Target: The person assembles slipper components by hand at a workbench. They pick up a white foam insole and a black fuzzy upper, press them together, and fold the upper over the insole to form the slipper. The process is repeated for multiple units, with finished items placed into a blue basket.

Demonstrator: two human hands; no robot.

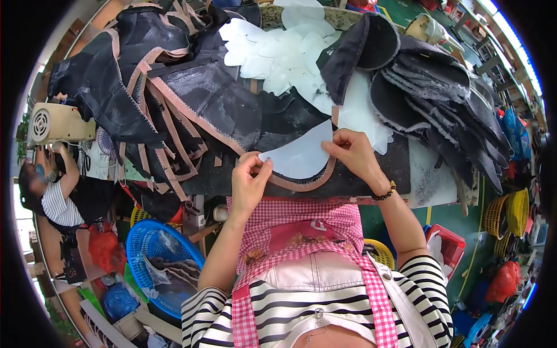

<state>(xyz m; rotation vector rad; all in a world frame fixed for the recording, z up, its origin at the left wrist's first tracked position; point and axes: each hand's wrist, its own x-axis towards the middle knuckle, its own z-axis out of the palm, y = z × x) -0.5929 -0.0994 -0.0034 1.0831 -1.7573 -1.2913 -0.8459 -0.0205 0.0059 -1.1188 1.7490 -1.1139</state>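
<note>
A thin white half-moon sheet (300,153) lies at the near edge of the bench, its curved side toward me. My left hand (249,181) is closed in a pinch on its left corner. My right hand (355,152) pinches its right edge between thumb and fingers. Under the sheet is a black leather-like piece (285,119) with a tan zigzag-cut border that shows along the curve. More black pieces (136,69) with the same tan borders are heaped to the left. Beyond the sheet spreads a pile of loose white cut-outs (275,49).
Dark fuzzy-lined pieces (432,98) are stacked on the bench's right. A cream machine housing (61,123) stands at far left, near another person (55,191). Below are a blue basket (136,249), a red basket (458,243) and yellow baskets (516,211).
</note>
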